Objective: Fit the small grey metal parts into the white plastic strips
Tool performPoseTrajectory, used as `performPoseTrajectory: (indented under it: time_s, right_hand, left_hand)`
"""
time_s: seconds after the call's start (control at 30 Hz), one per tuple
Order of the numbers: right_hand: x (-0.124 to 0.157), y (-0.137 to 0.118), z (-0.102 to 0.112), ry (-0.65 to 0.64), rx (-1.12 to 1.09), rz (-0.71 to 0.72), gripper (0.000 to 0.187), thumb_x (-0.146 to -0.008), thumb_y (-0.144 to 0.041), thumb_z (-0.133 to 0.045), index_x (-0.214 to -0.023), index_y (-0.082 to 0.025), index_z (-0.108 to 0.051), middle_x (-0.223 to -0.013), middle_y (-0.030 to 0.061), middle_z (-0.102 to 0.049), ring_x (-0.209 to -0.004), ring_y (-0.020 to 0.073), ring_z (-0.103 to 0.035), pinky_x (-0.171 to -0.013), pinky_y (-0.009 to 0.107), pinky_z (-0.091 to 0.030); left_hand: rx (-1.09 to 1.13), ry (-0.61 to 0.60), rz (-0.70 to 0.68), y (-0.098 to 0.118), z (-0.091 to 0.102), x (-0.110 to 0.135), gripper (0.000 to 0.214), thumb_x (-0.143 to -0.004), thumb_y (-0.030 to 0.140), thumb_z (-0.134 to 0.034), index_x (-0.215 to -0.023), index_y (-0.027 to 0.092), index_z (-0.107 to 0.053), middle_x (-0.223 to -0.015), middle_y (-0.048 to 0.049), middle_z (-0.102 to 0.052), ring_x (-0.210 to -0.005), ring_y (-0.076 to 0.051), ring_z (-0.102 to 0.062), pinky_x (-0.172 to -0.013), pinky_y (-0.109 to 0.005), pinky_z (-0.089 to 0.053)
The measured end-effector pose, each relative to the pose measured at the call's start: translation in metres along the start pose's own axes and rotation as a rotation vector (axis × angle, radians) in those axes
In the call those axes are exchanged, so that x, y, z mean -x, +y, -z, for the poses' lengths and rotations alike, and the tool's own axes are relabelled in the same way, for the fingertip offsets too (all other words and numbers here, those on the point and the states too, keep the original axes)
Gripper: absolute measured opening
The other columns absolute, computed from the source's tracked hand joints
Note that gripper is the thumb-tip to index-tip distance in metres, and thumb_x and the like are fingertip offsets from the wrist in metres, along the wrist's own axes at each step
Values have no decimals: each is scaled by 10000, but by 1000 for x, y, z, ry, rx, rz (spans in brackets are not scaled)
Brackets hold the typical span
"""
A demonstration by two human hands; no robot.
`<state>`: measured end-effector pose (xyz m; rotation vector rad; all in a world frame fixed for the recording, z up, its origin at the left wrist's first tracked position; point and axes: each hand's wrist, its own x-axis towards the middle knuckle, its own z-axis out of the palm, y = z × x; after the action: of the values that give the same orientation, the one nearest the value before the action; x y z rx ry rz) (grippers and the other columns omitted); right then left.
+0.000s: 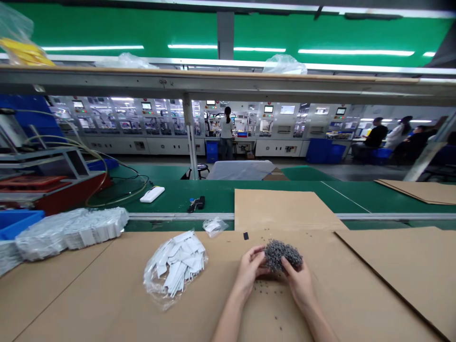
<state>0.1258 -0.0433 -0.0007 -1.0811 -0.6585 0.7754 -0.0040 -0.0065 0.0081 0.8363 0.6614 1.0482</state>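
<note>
Between my two hands is a dense clump of small dark grey pieces (283, 255), raised a little above the cardboard sheet (117, 294). My left hand (252, 268) grips the clump's left side, thumb and fingers against it. On the right, my right hand (298, 278) holds the clump with the thumb on its near face; the other fingers are mostly hidden behind it. What each small piece is, I cannot make out. Several loose grey bits (267, 292) lie scattered on the cardboard below and around the hands.
A clear plastic bag of white flat pieces (181, 263) lies left of my hands. Wrapped white stacks (74, 232) and a blue bin (21, 223) stand farther left. More cardboard (402, 266) lies right. Keys (196, 204) and a white box (152, 194) rest on the green bench.
</note>
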Motion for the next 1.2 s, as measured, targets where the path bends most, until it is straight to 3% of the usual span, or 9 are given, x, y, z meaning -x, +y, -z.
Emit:
performPoseTrajectory:
  time_s: [0.17,0.27,0.33,0.4,0.47,0.6,0.77,1.2]
  right_hand:
    - [-3,-1,1,25,-96,-33,482,-553,-330,-689,-979,-188,-513,-908,23,-631,-917,221,-549,-787,368,-449]
    - [-2,-1,1,-53,-152,-66,461,-576,-328,-676,-984,-194,-507,-934,28,-620,-913,218,-551,-784,370,-448]
    - [-2,-1,1,-36,-94,-59,467,-555,-324,-691,-964,-182,-519,-900,31,-630,-880,223,-561,-780,382,-446]
    - [-2,0,2,20,-21,-32,484,-516,-317,-714,-939,-167,-535,-855,29,-642,-855,228,-564,-782,386,-441]
    - [-2,1,3,32,-26,-25,491,-494,-320,-722,-925,-167,-544,-845,26,-646,-851,227,-565,-774,380,-445]
    - [-2,2,2,-23,-106,-56,504,-488,-334,-720,-933,-179,-541,-876,28,-641,-854,224,-568,-754,374,-456]
    - [-3,3,1,30,-81,-27,524,-474,-341,-725,-934,-172,-540,-851,26,-643,-853,226,-565,-759,376,-453]
    - [-5,6,4,-20,-96,-45,505,-514,-310,-712,-963,-180,-523,-898,31,-633,-870,222,-564,-779,370,-447]
  left_hand:
    - [-113,146,-69,-8,4,-7,268,-586,331,-652,-718,125,-542,-553,11,-528,-482,-95,-511,-445,-197,-422]
    - [-96,86,-52,-8,2,-5,298,-618,349,-622,-814,137,-546,-704,-29,-568,-605,-129,-547,-487,-221,-450]
    - [-66,26,-54,-6,0,-3,287,-636,336,-613,-837,144,-539,-784,-43,-566,-687,-143,-548,-535,-237,-465]
    - [-38,-12,-71,-4,-1,-1,248,-651,319,-608,-806,143,-528,-725,-24,-551,-658,-125,-536,-547,-232,-461]
    - [-24,-19,-75,-3,-2,1,239,-655,309,-608,-802,144,-518,-672,-5,-530,-609,-107,-523,-539,-227,-454]
    - [3,-31,-26,-1,-4,3,279,-640,311,-622,-846,155,-516,-771,-24,-533,-670,-124,-530,-559,-247,-462]
    - [119,-52,-6,3,-7,5,215,-649,319,-611,-731,156,-499,-723,-6,-526,-632,-104,-529,-601,-265,-457]
    - [128,-72,46,5,-8,8,211,-690,287,-580,-848,160,-522,-829,-49,-555,-717,-131,-538,-589,-252,-459]
